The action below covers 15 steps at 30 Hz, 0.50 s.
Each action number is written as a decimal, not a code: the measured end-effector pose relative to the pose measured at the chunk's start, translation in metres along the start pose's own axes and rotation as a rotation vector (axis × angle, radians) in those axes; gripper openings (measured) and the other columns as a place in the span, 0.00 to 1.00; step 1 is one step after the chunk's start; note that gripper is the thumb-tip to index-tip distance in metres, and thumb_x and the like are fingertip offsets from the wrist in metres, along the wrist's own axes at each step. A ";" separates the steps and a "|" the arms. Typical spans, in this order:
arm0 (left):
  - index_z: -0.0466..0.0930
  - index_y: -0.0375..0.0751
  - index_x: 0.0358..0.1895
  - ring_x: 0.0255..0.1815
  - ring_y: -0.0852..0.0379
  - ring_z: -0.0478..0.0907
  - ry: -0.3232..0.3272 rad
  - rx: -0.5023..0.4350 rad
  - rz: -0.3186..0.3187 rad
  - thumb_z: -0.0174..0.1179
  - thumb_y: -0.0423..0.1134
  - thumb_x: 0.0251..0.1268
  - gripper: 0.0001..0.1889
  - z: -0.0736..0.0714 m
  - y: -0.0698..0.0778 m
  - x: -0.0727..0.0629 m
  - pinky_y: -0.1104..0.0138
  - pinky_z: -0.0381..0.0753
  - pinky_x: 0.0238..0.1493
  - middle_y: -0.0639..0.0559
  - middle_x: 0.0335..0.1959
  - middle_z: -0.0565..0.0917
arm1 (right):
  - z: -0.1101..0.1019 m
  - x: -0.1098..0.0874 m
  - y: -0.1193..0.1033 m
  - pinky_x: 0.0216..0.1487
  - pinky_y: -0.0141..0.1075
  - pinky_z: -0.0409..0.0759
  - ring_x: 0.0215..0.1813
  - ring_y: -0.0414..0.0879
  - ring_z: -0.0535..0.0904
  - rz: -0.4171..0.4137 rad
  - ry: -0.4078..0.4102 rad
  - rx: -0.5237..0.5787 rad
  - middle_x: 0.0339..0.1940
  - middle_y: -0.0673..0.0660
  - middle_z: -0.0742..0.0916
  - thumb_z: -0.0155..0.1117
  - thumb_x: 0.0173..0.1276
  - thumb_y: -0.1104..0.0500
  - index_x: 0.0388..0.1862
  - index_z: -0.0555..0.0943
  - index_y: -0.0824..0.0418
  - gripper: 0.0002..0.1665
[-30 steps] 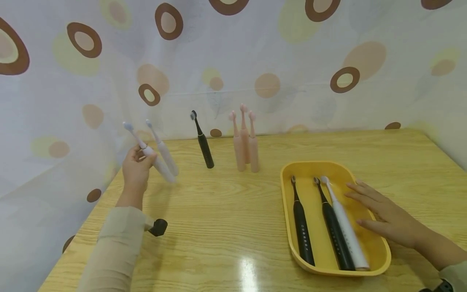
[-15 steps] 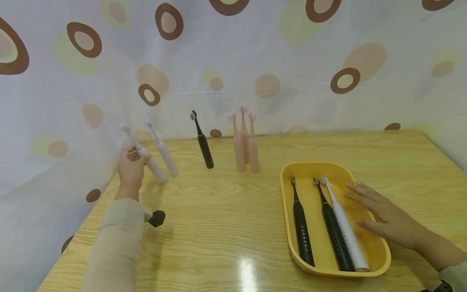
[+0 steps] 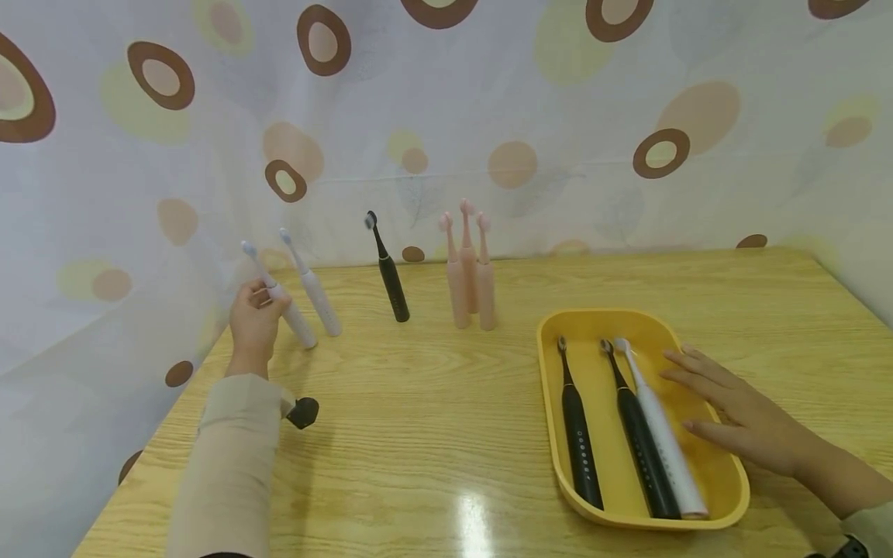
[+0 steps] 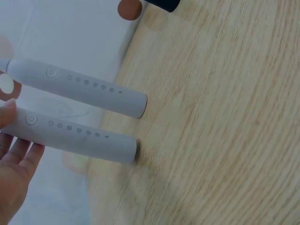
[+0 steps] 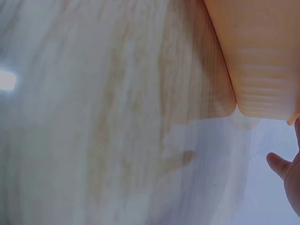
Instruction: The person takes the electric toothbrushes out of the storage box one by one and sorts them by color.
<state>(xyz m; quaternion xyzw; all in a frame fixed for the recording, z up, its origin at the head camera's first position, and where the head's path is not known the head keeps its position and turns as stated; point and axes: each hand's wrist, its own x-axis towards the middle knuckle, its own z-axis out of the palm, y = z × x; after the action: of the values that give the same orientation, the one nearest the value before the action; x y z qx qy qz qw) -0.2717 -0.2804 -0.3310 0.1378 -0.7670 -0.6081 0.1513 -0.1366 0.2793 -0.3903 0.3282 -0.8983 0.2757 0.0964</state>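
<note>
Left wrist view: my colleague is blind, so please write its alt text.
Left hand gripping a white toothbrush by its handle; a matching toothbrush stands beside it on a wood-grain table. A black handle shows at the top edge, cut off.

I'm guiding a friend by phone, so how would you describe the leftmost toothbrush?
On the wooden table, start at the yellow tray and cross leftward past the pink toothbrushes and black toothbrush. The leftmost toothbrush is white and, unlike the white toothbrush beside it, held in the left hand.
</note>
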 end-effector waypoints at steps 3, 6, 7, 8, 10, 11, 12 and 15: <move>0.58 0.39 0.61 0.54 0.50 0.63 -0.017 -0.008 0.015 0.52 0.30 0.58 0.26 0.000 -0.002 -0.001 0.62 0.64 0.54 0.43 0.56 0.64 | 0.000 0.000 0.000 0.58 0.22 0.37 0.67 0.42 0.41 0.009 -0.004 -0.001 0.66 0.53 0.59 0.62 0.52 0.65 0.59 0.64 0.62 0.33; 0.58 0.40 0.61 0.54 0.50 0.63 -0.027 -0.007 0.022 0.52 0.30 0.58 0.26 0.000 -0.003 -0.001 0.62 0.64 0.54 0.43 0.55 0.63 | 0.001 0.000 0.000 0.59 0.23 0.37 0.67 0.43 0.40 0.011 -0.005 0.001 0.66 0.53 0.58 0.62 0.52 0.65 0.60 0.64 0.62 0.34; 0.57 0.41 0.61 0.54 0.50 0.62 -0.031 -0.005 0.024 0.52 0.30 0.58 0.26 0.000 -0.004 -0.001 0.62 0.64 0.54 0.44 0.55 0.63 | 0.001 0.000 0.000 0.59 0.23 0.37 0.67 0.42 0.40 0.014 -0.004 0.001 0.66 0.53 0.58 0.62 0.52 0.65 0.60 0.64 0.62 0.34; 0.58 0.40 0.61 0.54 0.50 0.62 -0.035 -0.004 0.024 0.52 0.30 0.59 0.26 0.001 -0.004 -0.001 0.62 0.64 0.54 0.44 0.55 0.63 | 0.001 0.000 0.000 0.59 0.23 0.37 0.67 0.42 0.41 0.012 -0.002 0.000 0.66 0.53 0.58 0.62 0.52 0.65 0.60 0.64 0.62 0.34; 0.58 0.39 0.60 0.54 0.49 0.62 -0.044 0.004 0.031 0.52 0.30 0.59 0.25 0.001 -0.004 -0.001 0.62 0.64 0.54 0.44 0.54 0.63 | 0.001 0.000 0.000 0.59 0.24 0.37 0.67 0.43 0.41 0.008 0.003 0.006 0.66 0.52 0.58 0.62 0.52 0.66 0.60 0.64 0.63 0.34; 0.58 0.39 0.60 0.54 0.48 0.62 -0.050 0.008 0.036 0.51 0.30 0.59 0.25 0.001 -0.005 -0.002 0.62 0.64 0.54 0.43 0.54 0.63 | 0.001 0.000 0.000 0.59 0.24 0.37 0.67 0.42 0.41 0.011 0.005 0.007 0.66 0.52 0.58 0.62 0.51 0.66 0.59 0.64 0.63 0.34; 0.58 0.38 0.60 0.55 0.48 0.62 -0.056 0.012 0.038 0.51 0.30 0.59 0.25 0.002 -0.005 -0.002 0.62 0.64 0.54 0.43 0.54 0.63 | 0.001 0.000 0.000 0.58 0.23 0.38 0.67 0.42 0.41 0.012 0.008 0.006 0.66 0.52 0.58 0.62 0.51 0.66 0.59 0.64 0.63 0.34; 0.57 0.38 0.61 0.55 0.47 0.61 -0.069 0.015 0.038 0.51 0.30 0.59 0.26 0.002 -0.005 -0.002 0.62 0.65 0.53 0.42 0.55 0.62 | 0.001 0.000 0.000 0.58 0.24 0.38 0.67 0.42 0.41 0.020 0.006 0.021 0.66 0.51 0.57 0.62 0.51 0.66 0.60 0.64 0.63 0.35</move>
<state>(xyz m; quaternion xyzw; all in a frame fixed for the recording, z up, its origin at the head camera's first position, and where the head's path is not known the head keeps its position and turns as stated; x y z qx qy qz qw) -0.2707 -0.2794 -0.3361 0.1031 -0.7788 -0.6038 0.1351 -0.1364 0.2787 -0.3906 0.3195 -0.8983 0.2868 0.0930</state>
